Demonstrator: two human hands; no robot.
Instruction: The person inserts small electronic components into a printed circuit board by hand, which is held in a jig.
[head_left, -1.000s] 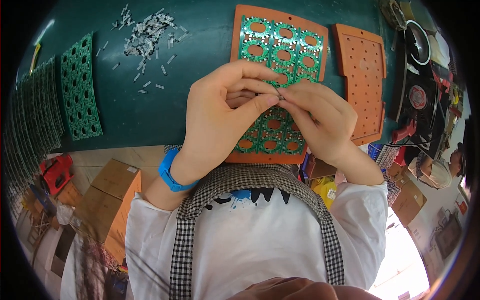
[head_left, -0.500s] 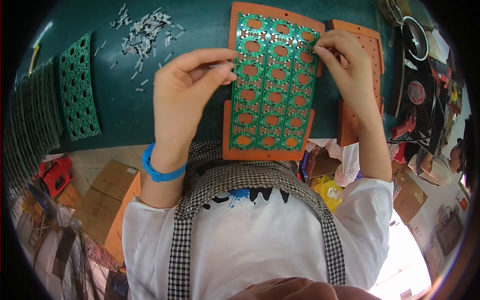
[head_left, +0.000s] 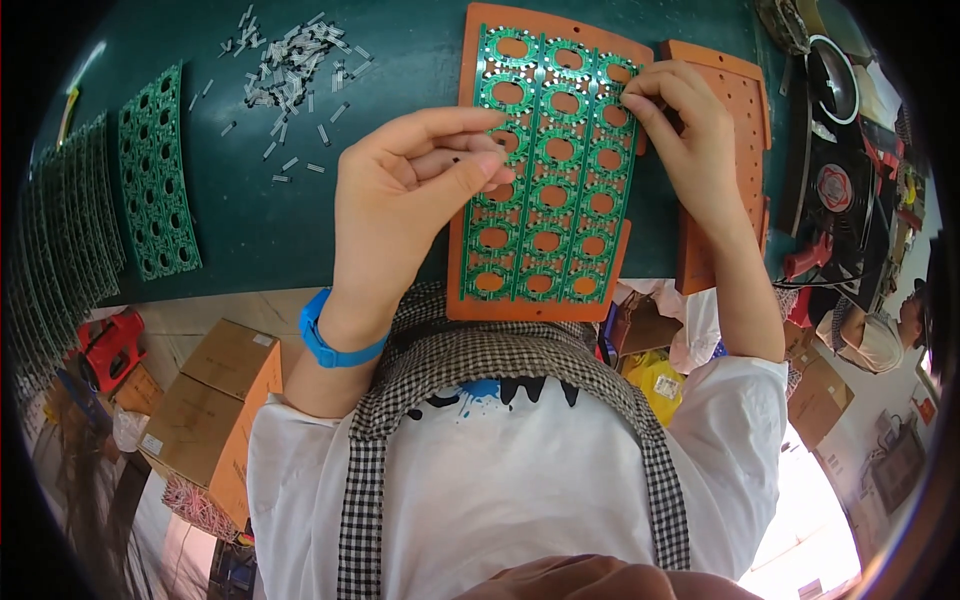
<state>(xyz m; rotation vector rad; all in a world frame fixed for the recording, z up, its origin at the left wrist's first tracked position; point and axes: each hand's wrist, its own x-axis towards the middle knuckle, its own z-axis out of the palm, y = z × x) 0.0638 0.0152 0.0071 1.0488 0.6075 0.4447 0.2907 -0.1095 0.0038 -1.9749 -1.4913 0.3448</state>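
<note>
A green circuit board panel (head_left: 520,205), with rows of oval openings, lies on an orange-brown fixture plate (head_left: 462,275) in front of me. My left hand (head_left: 405,190) hovers over the panel's left side, thumb and fingers drawn together. A tiny dark bit shows against its fingers; what the fingertips hold is too small to make out. My right hand (head_left: 695,145) is at the panel's upper right edge with thumb and forefinger pinched over the right column. Whatever lies in that pinch is hidden.
Small clear-and-dark parts (head_left: 290,65) are heaped on the green table (head_left: 240,215). Left of them lie another panel (head_left: 160,175) and a row of stacked panels (head_left: 65,235). A second orange-brown fixture (head_left: 735,90) lies right; a black fan-like device (head_left: 835,190) stands beyond.
My left hand has moved right, from the panel's left edge to over its left column. My right hand has shifted slightly left along the upper right edge.
</note>
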